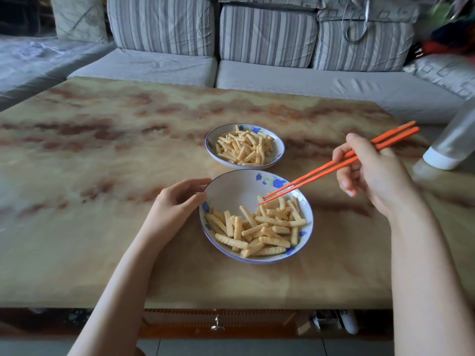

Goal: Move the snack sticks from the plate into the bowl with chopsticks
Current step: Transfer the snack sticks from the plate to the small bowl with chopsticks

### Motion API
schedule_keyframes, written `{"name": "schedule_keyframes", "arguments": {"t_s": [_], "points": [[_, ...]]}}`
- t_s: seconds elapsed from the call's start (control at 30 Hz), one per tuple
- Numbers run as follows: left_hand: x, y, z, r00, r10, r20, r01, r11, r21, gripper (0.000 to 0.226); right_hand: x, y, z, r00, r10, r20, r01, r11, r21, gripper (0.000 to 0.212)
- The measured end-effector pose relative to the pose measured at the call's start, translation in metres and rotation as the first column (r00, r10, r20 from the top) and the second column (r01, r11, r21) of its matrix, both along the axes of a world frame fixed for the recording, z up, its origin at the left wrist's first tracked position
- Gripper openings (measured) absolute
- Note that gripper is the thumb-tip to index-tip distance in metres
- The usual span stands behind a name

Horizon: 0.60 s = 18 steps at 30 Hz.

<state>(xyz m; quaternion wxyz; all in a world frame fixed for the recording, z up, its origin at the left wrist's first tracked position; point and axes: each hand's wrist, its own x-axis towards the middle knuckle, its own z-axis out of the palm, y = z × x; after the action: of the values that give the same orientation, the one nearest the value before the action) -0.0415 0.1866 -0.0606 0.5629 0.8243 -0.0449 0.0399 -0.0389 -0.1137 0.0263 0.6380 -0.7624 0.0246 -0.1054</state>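
Left hand [177,199] cups the plate [231,191] rim so it won't slide; right hand [370,170] pinches orange chopsticks [321,169] over the snack sticks [264,227].

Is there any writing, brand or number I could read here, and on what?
Nothing here reads clearly.
On the near dish and far dish: blue flowers only, no words.
The chopsticks: plain orange, no marking.
The plastic sheet at the left: faint print, too blurred to read.
The white object under the table: dark marks, too small to read.
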Motion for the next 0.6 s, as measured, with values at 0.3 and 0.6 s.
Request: {"name": "schedule_keyframes", "arguments": {"t_s": [0.3, 0.6], "points": [[0.000, 0.000, 0.000, 1.000, -0.002, 0.005, 0.002, 1.000, 0.008, 0.038, 0.007, 0.006, -0.008, 0.996, -0.087, 0.024, 0.084, 0.989, 0.125, 0.042], [0.000, 0.001, 0.000, 1.000, -0.004, 0.005, 0.004, 1.000, 0.013, 0.037, 0.011, 0.012, -0.004, 0.975, -0.184, 0.124, 0.127, 0.920, 0.372, 0.039]]}}
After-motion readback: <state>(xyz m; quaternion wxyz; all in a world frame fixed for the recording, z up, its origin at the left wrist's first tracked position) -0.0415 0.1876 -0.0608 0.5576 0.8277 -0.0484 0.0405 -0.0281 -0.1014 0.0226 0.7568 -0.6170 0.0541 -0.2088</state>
